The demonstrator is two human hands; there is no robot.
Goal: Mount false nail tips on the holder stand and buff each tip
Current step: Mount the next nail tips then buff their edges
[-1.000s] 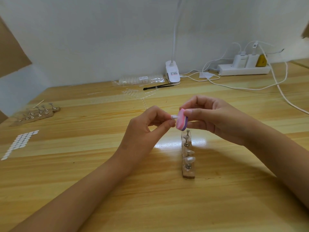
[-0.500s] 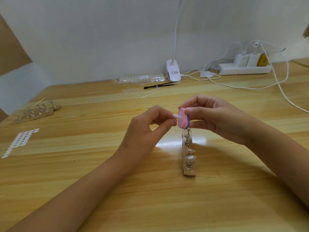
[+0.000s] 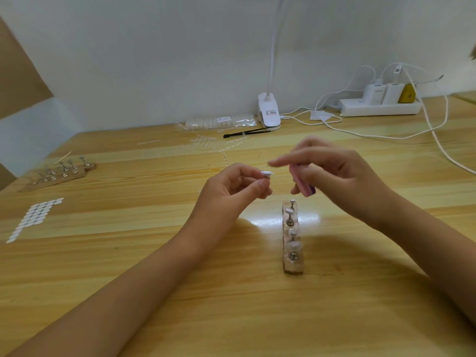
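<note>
My left hand (image 3: 231,188) pinches a small pale false nail tip (image 3: 266,173) between thumb and fingers, above the wooden table. My right hand (image 3: 332,171) holds a pink and purple buffer block (image 3: 304,185) a short way to the right of the tip, apart from it, with the index finger stretched toward the tip. Below both hands the clear holder stand (image 3: 292,238) lies on the table with several metal pegs, some carrying nail tips.
A second holder stand (image 3: 58,173) with pegs lies at the far left, near a sheet of white adhesive dots (image 3: 33,217). Bagged nail tips (image 3: 219,122), a black tool (image 3: 244,132), a lamp clamp (image 3: 269,113) and a power strip (image 3: 381,105) with cables line the back.
The buffer block was against the nail tip; my right hand has now drawn it away to the right and down, and its index finger points out over the tip.
</note>
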